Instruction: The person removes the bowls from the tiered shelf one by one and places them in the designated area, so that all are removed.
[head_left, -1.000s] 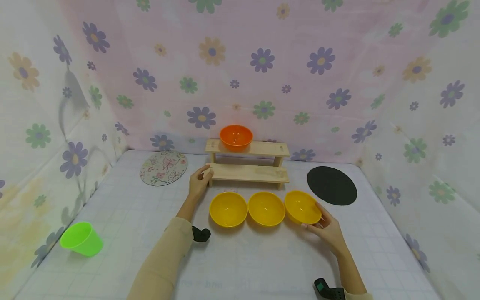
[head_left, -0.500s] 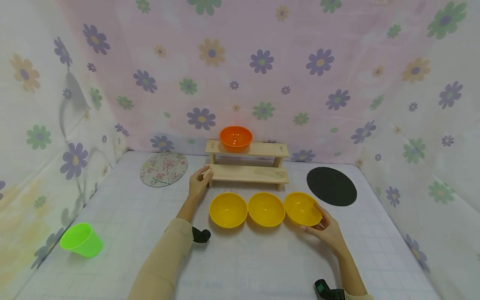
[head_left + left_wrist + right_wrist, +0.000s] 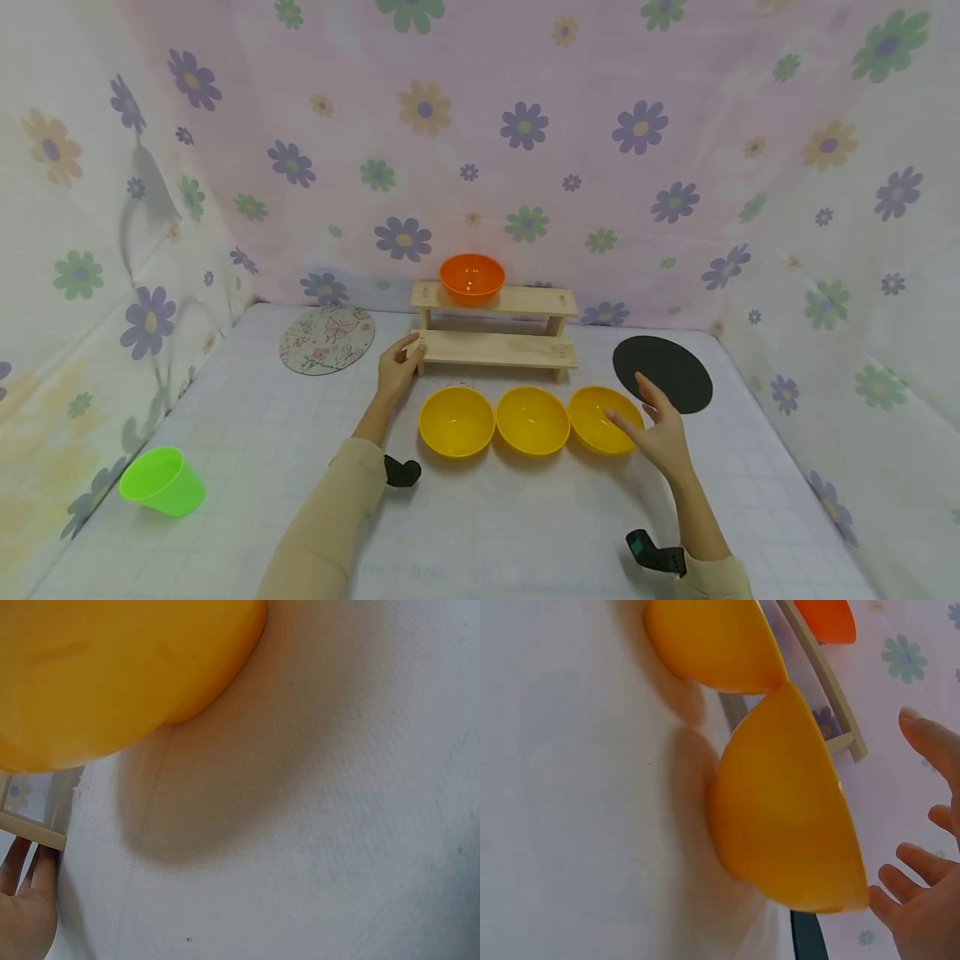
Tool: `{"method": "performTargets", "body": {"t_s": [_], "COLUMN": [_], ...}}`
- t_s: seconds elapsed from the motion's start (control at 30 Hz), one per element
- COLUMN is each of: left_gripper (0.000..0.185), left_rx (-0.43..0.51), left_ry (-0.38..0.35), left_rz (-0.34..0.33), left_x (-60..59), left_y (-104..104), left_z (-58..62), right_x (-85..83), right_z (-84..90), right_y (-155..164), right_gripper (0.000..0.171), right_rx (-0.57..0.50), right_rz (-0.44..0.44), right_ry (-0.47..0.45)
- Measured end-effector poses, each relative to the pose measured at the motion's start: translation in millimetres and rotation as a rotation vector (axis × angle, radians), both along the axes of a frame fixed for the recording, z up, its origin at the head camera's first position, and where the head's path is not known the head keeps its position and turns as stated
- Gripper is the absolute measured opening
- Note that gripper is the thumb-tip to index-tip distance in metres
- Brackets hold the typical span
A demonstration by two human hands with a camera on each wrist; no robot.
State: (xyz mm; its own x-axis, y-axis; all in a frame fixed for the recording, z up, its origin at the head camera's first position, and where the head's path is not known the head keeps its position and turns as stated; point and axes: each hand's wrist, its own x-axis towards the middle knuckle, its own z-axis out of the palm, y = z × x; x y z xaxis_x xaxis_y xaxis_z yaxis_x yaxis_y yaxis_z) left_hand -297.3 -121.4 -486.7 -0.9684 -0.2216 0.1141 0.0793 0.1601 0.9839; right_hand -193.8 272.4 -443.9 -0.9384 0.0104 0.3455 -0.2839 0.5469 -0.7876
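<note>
My left hand holds the left end of the lower board of a two-step wooden shelf; the left wrist view shows its fingers reaching up to the board's end. In front of the shelf, a row of three yellow bowls runs from the left bowl through the middle bowl to the right bowl. Over the right bowl's right rim hovers my right hand, fingers spread and holding nothing. On the shelf's upper board sits an orange bowl.
A green cup lies tilted on the table at the left. Behind it is a flower-patterned round mat. A black round mat lies at the back right. Flowered cloth encloses the back and sides.
My right hand has let go of the right yellow bowl and lifted up from its rim, fingers opening. The left hand, the shelf and the bowls stay where they were.
</note>
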Motion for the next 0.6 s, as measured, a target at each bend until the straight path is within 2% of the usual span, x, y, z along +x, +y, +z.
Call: {"method": "performTargets", "body": {"t_s": [0.13, 0.4, 0.6], "left_gripper": [0.039, 0.040, 0.039], "left_rx": [0.007, -0.003, 0.014], "left_ry": [0.000, -0.008, -0.002], "left_rz": [0.003, 0.005, -0.004], "left_x": [0.7, 0.3, 0.5], "left_y": [0, 0, 0], "left_z": [0.6, -0.3, 0.7], "right_x": [-10.8, -52.0, -64.8], "right_z": [21.3, 27.6, 51.3], "right_y": [-15, -39, -67], "right_gripper": [0.072, 0.074, 0.072], "right_rx": [-0.021, -0.149, -0.221], "right_rz": [0.062, 0.230, 0.337], "right_ry": [0.005, -0.054, -0.118]}}
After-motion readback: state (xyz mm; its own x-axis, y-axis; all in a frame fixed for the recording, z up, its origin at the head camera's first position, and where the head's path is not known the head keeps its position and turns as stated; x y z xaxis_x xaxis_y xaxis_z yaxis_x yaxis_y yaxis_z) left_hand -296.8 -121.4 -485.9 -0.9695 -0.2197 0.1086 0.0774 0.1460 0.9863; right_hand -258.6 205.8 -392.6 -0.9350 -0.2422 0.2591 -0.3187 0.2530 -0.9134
